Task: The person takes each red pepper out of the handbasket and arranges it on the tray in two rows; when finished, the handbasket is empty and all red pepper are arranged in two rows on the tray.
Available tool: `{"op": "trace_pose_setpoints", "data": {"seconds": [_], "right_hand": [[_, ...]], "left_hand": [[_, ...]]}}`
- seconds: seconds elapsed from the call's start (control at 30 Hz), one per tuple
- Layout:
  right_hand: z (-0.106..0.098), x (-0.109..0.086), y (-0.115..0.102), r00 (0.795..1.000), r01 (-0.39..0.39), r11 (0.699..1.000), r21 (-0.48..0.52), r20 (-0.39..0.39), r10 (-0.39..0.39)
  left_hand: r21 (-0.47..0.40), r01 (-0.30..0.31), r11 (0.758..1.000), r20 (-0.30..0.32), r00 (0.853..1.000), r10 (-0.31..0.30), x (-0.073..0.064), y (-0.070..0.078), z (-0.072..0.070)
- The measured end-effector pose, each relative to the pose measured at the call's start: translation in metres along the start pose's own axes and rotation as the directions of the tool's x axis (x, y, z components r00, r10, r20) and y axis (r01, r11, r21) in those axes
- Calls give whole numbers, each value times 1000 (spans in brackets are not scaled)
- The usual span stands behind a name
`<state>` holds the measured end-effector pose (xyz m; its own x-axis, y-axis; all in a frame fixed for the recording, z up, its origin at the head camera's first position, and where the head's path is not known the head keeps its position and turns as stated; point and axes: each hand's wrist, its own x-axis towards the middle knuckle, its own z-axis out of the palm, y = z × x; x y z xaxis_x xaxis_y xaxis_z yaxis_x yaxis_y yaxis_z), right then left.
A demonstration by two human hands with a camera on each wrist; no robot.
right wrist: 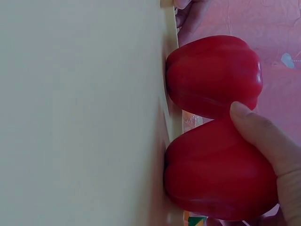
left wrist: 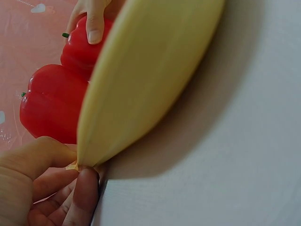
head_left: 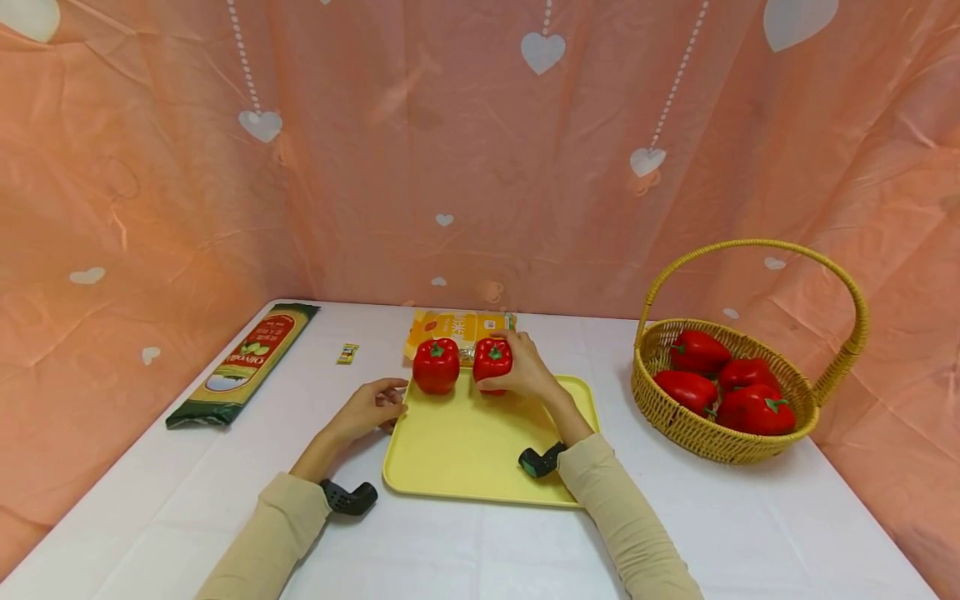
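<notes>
My right hand (head_left: 525, 367) holds a red bell pepper (head_left: 492, 357) on the far part of the yellow tray (head_left: 480, 450), thumb on the near side and fingers round the back. A second red bell pepper (head_left: 436, 367) stands upright to its left, at the tray's far left corner. In the right wrist view, the held pepper (right wrist: 221, 174) rests its base on the tray by the rim, and my thumb (right wrist: 258, 129) lies over it. At the tray's left edge, my left hand (left wrist: 42, 179) pinches the rim between thumb and fingers.
On the right stands a woven basket (head_left: 675, 433) with a tall handle, holding several red peppers. An orange package (head_left: 457, 325) lies behind the tray. To the left are a long green-and-gold packet (head_left: 243, 362) and a small yellow sachet (head_left: 347, 353). A pink curtain (head_left: 420, 150) closes the back.
</notes>
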<state>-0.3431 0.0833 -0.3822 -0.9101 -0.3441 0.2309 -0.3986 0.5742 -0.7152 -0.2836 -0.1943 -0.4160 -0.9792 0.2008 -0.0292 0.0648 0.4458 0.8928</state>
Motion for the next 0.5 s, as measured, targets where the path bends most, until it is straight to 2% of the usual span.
{"op": "trace_pose_setpoints", "data": {"seconds": [0.27,0.5], "right_hand": [[-7,-2,-6,1000,10,1000,-2,12,-10],[-23,-3,-12,996,93,995,42,3,-93]], "left_hand": [[-4,8,1000,-2,1000,-8,-1,1,1],[5,1,1000,-2,1000,-1,-1,1,-1]]}}
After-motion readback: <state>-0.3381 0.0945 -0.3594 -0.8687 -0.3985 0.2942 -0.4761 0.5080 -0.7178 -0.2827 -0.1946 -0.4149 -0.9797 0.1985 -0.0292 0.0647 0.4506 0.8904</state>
